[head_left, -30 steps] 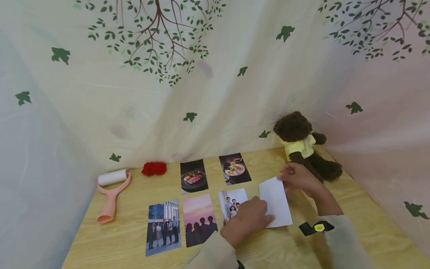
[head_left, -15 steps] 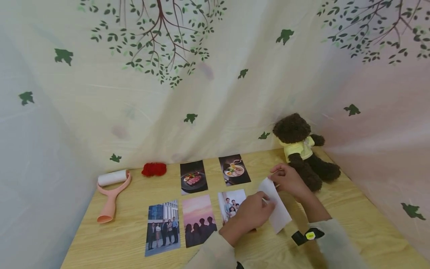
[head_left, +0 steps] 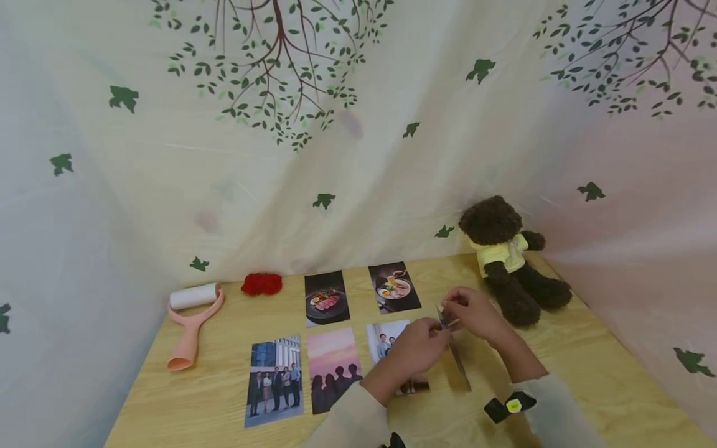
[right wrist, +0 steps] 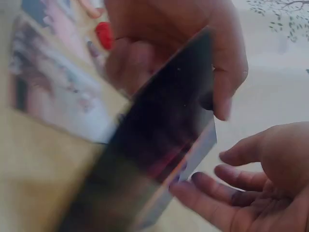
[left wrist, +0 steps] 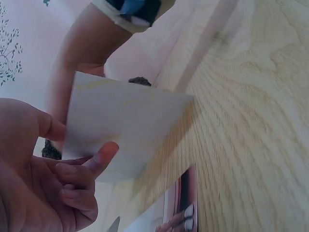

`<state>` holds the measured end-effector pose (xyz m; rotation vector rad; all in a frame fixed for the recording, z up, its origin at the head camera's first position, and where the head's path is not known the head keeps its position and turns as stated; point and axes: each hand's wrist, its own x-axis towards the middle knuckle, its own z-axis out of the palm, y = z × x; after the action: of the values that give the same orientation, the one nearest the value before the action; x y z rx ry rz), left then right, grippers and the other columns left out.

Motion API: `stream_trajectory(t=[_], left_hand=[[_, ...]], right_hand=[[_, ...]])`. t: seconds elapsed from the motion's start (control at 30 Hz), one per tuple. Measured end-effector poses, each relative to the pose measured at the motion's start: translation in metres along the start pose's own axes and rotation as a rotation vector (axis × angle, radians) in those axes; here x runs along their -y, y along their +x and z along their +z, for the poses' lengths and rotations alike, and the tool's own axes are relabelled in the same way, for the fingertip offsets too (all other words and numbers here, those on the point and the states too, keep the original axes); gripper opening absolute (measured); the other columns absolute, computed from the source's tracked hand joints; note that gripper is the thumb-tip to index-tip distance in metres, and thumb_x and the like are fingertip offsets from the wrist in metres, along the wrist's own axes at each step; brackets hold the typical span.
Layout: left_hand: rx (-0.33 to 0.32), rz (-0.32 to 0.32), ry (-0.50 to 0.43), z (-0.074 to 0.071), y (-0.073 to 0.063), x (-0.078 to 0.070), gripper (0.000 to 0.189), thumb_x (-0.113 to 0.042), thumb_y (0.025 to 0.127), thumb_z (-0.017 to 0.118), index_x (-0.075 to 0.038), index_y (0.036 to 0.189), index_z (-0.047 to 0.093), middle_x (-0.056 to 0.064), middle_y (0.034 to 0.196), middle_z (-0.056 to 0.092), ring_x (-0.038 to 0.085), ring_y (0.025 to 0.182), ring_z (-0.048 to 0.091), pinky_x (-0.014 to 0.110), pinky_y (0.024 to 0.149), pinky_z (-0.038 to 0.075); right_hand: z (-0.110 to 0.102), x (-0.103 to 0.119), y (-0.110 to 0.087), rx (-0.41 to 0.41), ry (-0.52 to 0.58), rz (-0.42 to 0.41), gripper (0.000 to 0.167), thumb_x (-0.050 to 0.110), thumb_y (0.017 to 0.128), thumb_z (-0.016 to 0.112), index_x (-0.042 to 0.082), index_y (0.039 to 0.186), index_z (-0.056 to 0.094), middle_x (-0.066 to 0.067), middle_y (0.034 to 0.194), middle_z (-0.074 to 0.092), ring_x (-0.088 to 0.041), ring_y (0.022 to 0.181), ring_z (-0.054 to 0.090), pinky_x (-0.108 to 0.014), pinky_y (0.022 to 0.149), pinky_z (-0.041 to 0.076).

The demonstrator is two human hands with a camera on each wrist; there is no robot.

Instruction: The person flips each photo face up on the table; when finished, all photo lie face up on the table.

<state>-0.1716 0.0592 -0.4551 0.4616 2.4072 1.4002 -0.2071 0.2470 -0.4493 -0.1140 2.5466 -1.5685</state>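
Note:
A photo print (head_left: 460, 366) stands tilted above the table, almost edge-on in the head view. My left hand (head_left: 411, 350) pinches it between thumb and fingers. The left wrist view shows its white back (left wrist: 120, 116); in the right wrist view its printed face (right wrist: 164, 106) is dark with a pink and orange strip, blurred. My right hand (head_left: 473, 316) is at the print's far edge, its fingertips (right wrist: 181, 189) at the printed face and its thumb apart from them. Under my left forearm and hand lies a family photo (head_left: 381, 336), partly covered.
A group photo before buildings (head_left: 274, 381) and a sunset silhouette photo (head_left: 335, 370) lie to the left. Behind are a steak photo (head_left: 327, 298) and a noodle-bowl photo (head_left: 394, 287). A lint roller (head_left: 193, 323), red fuzzy item (head_left: 262, 284) and teddy bear (head_left: 501, 252) stand around the wooden table (head_left: 185, 404).
The print has turned from showing its white back to nearly edge-on, lifted off the table. My right hand has shifted left, near my left hand, which now pinches the print.

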Motion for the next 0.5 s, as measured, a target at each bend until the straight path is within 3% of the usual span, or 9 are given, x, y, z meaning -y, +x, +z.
stream_trajectory(t=[0.1, 0.17, 0.3, 0.4, 0.5], left_hand=[[-0.008, 0.014, 0.007, -0.002, 0.001, 0.004, 0.034, -0.037, 0.105, 0.052, -0.013, 0.107, 0.076, -0.007, 0.060, 0.054, 0.010, 0.048, 0.041, 0.028, 0.049, 0.033], [-0.031, 0.009, 0.034, -0.004, 0.002, 0.008, 0.033, -0.035, 0.105, 0.053, -0.012, 0.108, 0.077, -0.008, 0.058, 0.049, 0.010, 0.048, 0.040, 0.027, 0.048, 0.032], [-0.079, -0.022, 0.144, -0.009, 0.000, 0.012, 0.031, -0.032, 0.102, 0.058, -0.011, 0.117, 0.076, -0.006, 0.074, 0.066, 0.009, 0.059, 0.054, 0.029, 0.056, 0.042], [-0.080, -0.032, 0.205, -0.016, -0.004, 0.013, 0.036, -0.033, 0.102, 0.062, -0.009, 0.127, 0.073, -0.003, 0.091, 0.075, 0.008, 0.069, 0.063, 0.031, 0.064, 0.049], [-0.071, -0.021, 0.229, -0.027, -0.010, 0.016, 0.041, -0.035, 0.102, 0.064, -0.008, 0.132, 0.071, -0.003, 0.089, 0.074, 0.008, 0.066, 0.062, 0.030, 0.062, 0.049]], right_hand=[[0.006, -0.012, -0.003, 0.030, -0.087, 0.010, 0.022, 0.012, 0.107, 0.056, -0.006, 0.114, 0.067, -0.020, 0.103, 0.072, -0.024, 0.087, 0.070, -0.039, 0.072, 0.060], [0.010, -0.018, -0.003, 0.054, -0.139, 0.017, 0.020, 0.009, 0.105, 0.059, -0.005, 0.113, 0.070, -0.019, 0.105, 0.072, -0.022, 0.088, 0.068, -0.036, 0.070, 0.057], [0.014, -0.026, -0.004, 0.099, -0.229, -0.033, 0.020, 0.002, 0.094, 0.071, -0.008, 0.112, 0.072, -0.021, 0.106, 0.070, -0.022, 0.088, 0.067, -0.035, 0.071, 0.056], [0.014, -0.029, -0.005, 0.093, -0.331, -0.069, 0.026, -0.001, 0.084, 0.080, -0.006, 0.109, 0.074, -0.021, 0.106, 0.066, -0.027, 0.091, 0.065, -0.040, 0.076, 0.057], [0.011, -0.032, -0.006, 0.077, -0.409, -0.086, 0.026, -0.001, 0.082, 0.083, -0.004, 0.107, 0.076, -0.020, 0.108, 0.062, -0.032, 0.096, 0.064, -0.048, 0.082, 0.057]])
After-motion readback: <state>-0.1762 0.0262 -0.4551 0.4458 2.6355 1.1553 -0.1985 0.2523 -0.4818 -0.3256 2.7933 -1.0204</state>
